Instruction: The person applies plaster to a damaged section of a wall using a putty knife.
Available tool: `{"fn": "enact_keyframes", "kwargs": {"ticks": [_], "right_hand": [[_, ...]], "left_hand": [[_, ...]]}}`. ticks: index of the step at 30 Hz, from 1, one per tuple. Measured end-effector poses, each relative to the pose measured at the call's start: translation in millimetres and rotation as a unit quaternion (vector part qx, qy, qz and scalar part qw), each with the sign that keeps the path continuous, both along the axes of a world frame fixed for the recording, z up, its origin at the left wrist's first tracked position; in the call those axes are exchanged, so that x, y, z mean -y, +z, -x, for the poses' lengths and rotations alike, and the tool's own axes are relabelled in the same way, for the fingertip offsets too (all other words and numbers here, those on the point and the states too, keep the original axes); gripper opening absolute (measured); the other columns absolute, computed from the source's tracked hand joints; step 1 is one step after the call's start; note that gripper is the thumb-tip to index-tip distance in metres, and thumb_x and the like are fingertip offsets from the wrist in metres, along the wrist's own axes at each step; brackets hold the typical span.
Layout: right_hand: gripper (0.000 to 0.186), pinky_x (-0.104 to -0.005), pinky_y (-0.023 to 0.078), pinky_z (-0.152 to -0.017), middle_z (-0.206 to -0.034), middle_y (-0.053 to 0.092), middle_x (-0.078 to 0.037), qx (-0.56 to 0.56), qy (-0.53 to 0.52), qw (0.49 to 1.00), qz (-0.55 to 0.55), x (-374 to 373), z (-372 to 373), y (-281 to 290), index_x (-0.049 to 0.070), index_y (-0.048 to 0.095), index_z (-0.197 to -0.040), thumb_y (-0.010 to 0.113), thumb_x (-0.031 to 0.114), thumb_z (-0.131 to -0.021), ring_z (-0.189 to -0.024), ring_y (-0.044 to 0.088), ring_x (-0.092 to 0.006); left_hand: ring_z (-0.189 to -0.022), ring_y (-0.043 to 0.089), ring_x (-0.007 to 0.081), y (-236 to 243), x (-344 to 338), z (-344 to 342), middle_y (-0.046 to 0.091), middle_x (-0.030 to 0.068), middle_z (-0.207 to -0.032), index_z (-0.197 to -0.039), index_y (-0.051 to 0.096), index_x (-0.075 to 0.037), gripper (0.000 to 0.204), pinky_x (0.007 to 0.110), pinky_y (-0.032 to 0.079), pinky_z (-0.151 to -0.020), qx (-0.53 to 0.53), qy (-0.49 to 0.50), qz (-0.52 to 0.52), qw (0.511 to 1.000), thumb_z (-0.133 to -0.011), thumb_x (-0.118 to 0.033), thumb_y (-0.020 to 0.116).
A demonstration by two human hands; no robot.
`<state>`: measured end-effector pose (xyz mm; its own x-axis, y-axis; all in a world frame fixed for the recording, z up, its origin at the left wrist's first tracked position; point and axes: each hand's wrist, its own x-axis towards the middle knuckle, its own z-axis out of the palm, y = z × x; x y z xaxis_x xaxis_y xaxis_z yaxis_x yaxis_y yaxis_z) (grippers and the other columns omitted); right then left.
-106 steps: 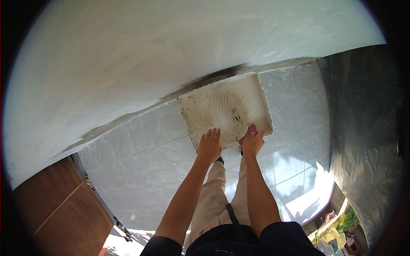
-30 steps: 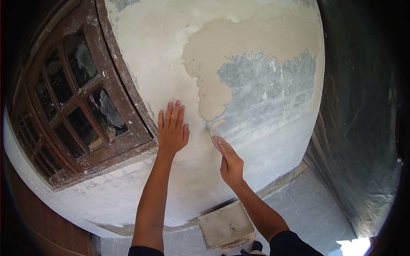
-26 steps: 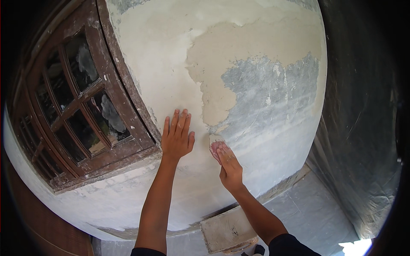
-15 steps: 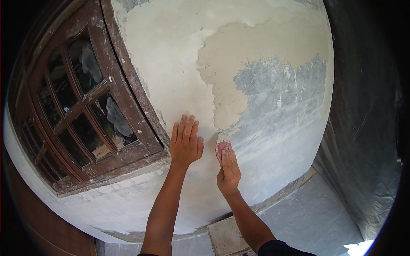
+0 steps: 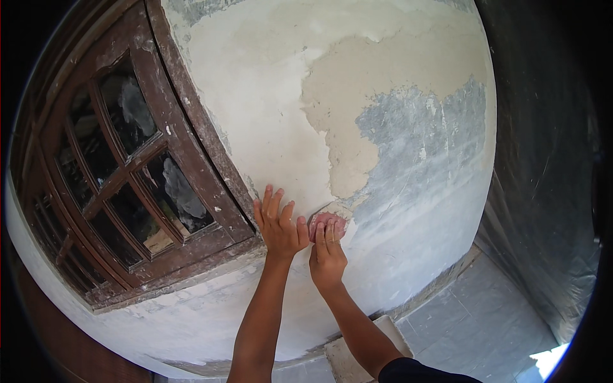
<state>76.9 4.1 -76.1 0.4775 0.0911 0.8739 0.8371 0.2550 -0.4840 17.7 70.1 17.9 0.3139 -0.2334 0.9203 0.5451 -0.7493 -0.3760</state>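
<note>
My right hand (image 5: 329, 258) pinches a pink putty spreader (image 5: 327, 223), its fingers laid along the face and thumb behind. The spreader's far edge carries pale putty and meets the wall (image 5: 268, 89) just under the lower tip of a beige putty patch (image 5: 354, 163). Beside it on the left, my left hand (image 5: 279, 225) is open with fingers spread against the wall, close to the lower corner of the window frame. Bare grey wall surface (image 5: 415, 134) shows to the right of the patch.
A brown wooden window (image 5: 137, 172) with glass panes, spattered with white, takes up the left side. Dark plastic sheeting (image 5: 543, 159) hangs at the right. Grey sheeting (image 5: 460, 313) covers the floor, where a putty-smeared board or tray (image 5: 348, 357) lies partly behind my right forearm.
The spreader has turned from nearly edge-on to broad side showing, and my right hand has shifted slightly left and closer to my left hand. The view has moved a little.
</note>
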Motion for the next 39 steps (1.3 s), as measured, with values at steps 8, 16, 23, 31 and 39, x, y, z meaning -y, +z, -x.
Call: {"fn": "enact_keyframes", "kwargs": {"ticks": [8,16,23,31,39], "right_hand": [[0.049,-0.0443,0.05,-0.096,-0.128,0.055,-0.027,0.032,0.0,0.999,0.016,10.3,1.6,-11.2,-0.003,0.056,-0.128,0.058,-0.005,-0.079,-0.117,0.056,-0.0421],[0.045,-0.042,0.051,-0.091,-0.109,0.066,-0.021,0.031,0.12,0.992,0.013,70.9,-30.9,-12.0,-0.001,0.061,-0.119,0.057,-0.012,-0.075,-0.106,0.062,-0.038],[0.031,-0.0374,0.051,-0.079,-0.097,0.067,-0.018,-0.035,0.191,0.981,0.024,88.3,-112.0,42.1,-0.001,0.058,-0.113,0.051,-0.012,-0.085,-0.089,0.064,-0.0344],[0.036,-0.0357,0.051,-0.076,-0.1,0.063,-0.018,0.175,0.242,0.952,0.069,63.1,-165.9,86.5,-0.001,0.054,-0.116,0.051,-0.014,-0.083,-0.088,0.062,-0.0346],[0.036,-0.0385,0.049,-0.07,-0.092,0.06,-0.019,0.229,0.233,0.943,0.065,62.0,-164.2,104.8,-0.002,0.055,-0.112,0.051,-0.016,-0.079,-0.081,0.059,-0.0355]], "left_hand": [[-0.129,0.043,0.0425,0.3,2.8,-1.3,0.048,0.0194,-0.133,-0.117,0.044,-0.008,0.03,0.059,0.021,-0.109,-0.015,0.005,0.003,1.0,-0.092,-0.023,0.044],[-0.131,0.042,0.0416,1.4,2.1,-1.4,0.048,0.0192,-0.133,-0.117,0.045,-0.007,0.031,0.059,0.021,-0.109,-0.022,0.042,0.0,0.999,-0.091,-0.024,0.046],[-0.135,0.035,0.0413,12.4,15.1,-4.5,0.043,0.0187,-0.135,-0.117,0.045,-0.006,0.033,0.062,0.018,-0.109,-0.055,0.083,0.005,0.995,-0.089,-0.021,0.051],[-0.132,0.041,0.0399,50.5,13.6,-30.0,0.046,0.0157,-0.134,-0.119,0.044,-0.011,0.039,0.057,0.029,-0.109,-0.092,0.055,-0.04,0.993,-0.083,-0.017,0.058],[-0.131,0.043,0.0413,49.6,11.1,-29.3,0.047,0.0181,-0.132,-0.117,0.043,-0.009,0.037,0.056,0.032,-0.108,-0.075,0.051,-0.035,0.995,-0.084,-0.017,0.057]]}}
